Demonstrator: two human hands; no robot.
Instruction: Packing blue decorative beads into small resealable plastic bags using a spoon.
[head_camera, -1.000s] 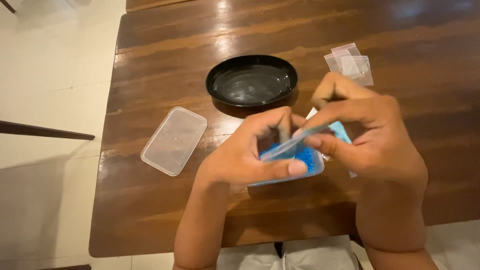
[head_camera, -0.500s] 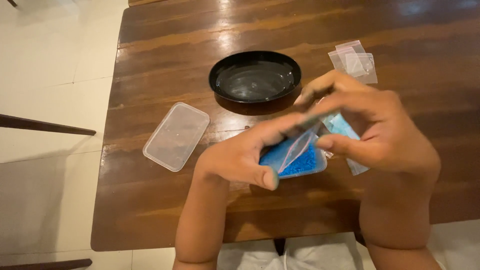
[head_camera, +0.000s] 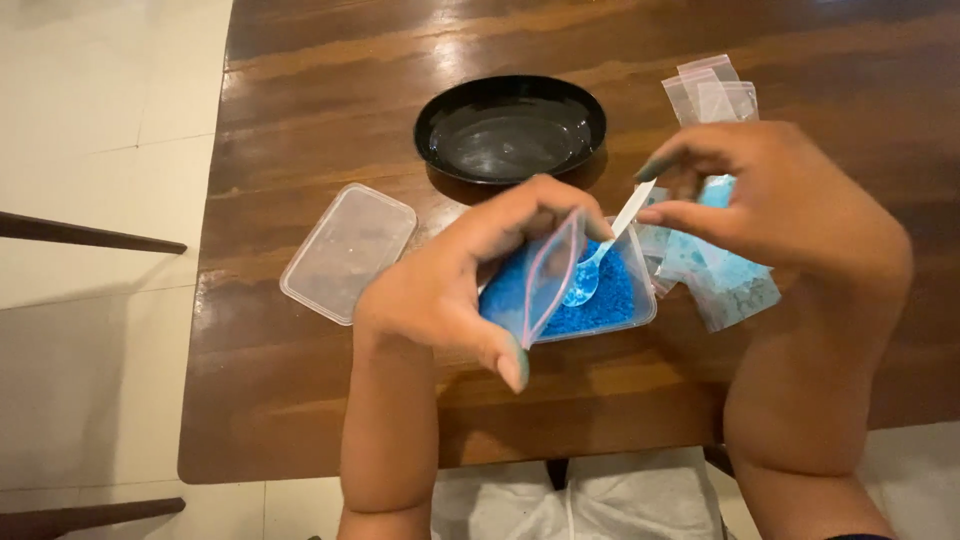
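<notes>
Seen from the head camera, a person's left hand (head_camera: 450, 290) pinches a small clear zip bag (head_camera: 548, 275) open above a clear tub of blue granules (head_camera: 612, 300) on the wooden bench (head_camera: 320, 80). The right hand (head_camera: 790, 200), its grip closed on a small clear plastic spoon (head_camera: 600, 255), dips the bowl into the granules just beside the bag's mouth. A black oval dish (head_camera: 510, 128), a clear lid (head_camera: 347, 252), empty bags (head_camera: 712, 95) and filled bags (head_camera: 725, 280) lie nearby.

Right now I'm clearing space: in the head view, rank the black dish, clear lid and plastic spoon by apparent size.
1. black dish, largest.
2. clear lid, slightly smaller.
3. plastic spoon, clearly smallest, partly hidden by the right hand.
</notes>
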